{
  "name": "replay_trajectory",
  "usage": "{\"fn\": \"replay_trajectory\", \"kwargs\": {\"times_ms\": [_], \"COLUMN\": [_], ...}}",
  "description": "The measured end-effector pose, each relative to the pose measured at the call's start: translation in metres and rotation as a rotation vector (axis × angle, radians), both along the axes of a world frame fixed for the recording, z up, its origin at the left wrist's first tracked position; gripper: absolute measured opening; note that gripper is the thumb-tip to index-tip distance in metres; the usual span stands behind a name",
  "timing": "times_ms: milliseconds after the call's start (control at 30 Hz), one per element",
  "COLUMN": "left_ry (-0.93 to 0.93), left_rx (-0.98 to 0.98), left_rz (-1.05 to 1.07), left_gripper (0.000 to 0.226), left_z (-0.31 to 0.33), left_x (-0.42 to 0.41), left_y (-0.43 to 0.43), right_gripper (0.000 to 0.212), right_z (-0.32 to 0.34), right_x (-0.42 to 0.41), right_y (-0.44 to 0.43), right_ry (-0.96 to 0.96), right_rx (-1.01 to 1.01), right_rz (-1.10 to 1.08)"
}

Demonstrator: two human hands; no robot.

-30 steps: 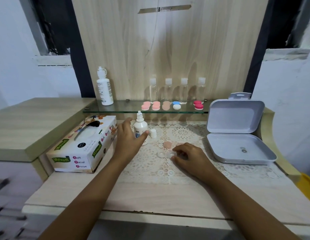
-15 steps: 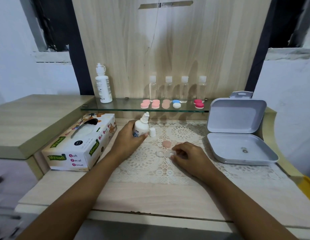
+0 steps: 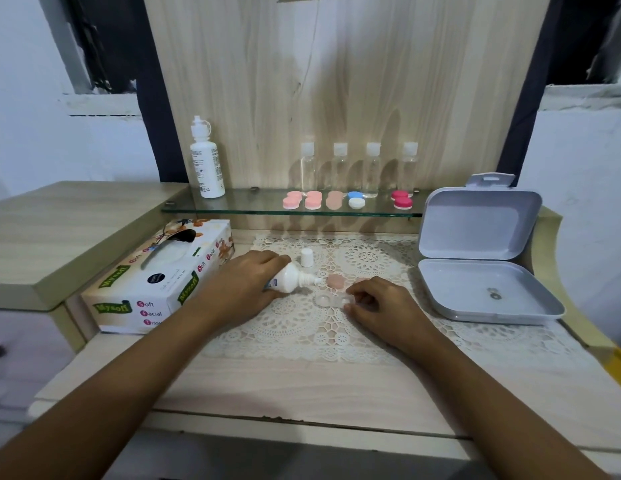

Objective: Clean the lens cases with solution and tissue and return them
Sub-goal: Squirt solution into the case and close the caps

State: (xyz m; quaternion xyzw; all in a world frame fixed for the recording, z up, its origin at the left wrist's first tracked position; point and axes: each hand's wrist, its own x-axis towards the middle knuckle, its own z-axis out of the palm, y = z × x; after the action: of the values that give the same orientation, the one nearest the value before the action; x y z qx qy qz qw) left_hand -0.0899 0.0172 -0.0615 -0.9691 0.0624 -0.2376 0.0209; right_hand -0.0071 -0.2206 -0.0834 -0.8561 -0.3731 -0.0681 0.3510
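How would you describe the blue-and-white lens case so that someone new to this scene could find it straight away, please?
Start at the glass shelf fixed to the wooden back panel, above the lace mat. A row of small round lens cases lies along it, in front of four clear bottles. The blue-and-white lens case sits between the peach case and the dark pink case; it alone has one blue cap and one white cap.
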Motion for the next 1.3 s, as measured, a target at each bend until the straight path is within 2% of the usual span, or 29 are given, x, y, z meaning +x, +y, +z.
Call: {"fn": "replay_trajectory", "kwargs": {"times_ms": [100, 200, 633, 1300], "left_ry": [-0.03, -0.062, -0.123, -0.143], "left_rx": [0.161, 0.242, 0.326, 0.342], "left_rz": [-0.019, -0.048, -0.138, -0.13], "left_gripper": [0.057, 0.057, 0.048, 0.055], "left_z": [0.002, 0.005, 0.009, 0.01], "left_x": [0.003, 0.005, 0.01, 0.01], "left_y": [0.0, 0.0, 0.0, -0.002], "right_gripper": [0.027, 0.028, 0.027, 0.024], "right_z": [-0.001, -0.001, -0.002, -0.002], "right_x": [0.0, 0.001, 0.001, 0.0], "right_y": [0.0, 0.0, 0.001, 0.0], "right_ry": [0.008, 0.004, -0.014, -0.023], "right_rx": [0.002, -0.001, -0.003, -0.005], "right_rz": [0.003, 0.003, 0.01, 0.012]}}
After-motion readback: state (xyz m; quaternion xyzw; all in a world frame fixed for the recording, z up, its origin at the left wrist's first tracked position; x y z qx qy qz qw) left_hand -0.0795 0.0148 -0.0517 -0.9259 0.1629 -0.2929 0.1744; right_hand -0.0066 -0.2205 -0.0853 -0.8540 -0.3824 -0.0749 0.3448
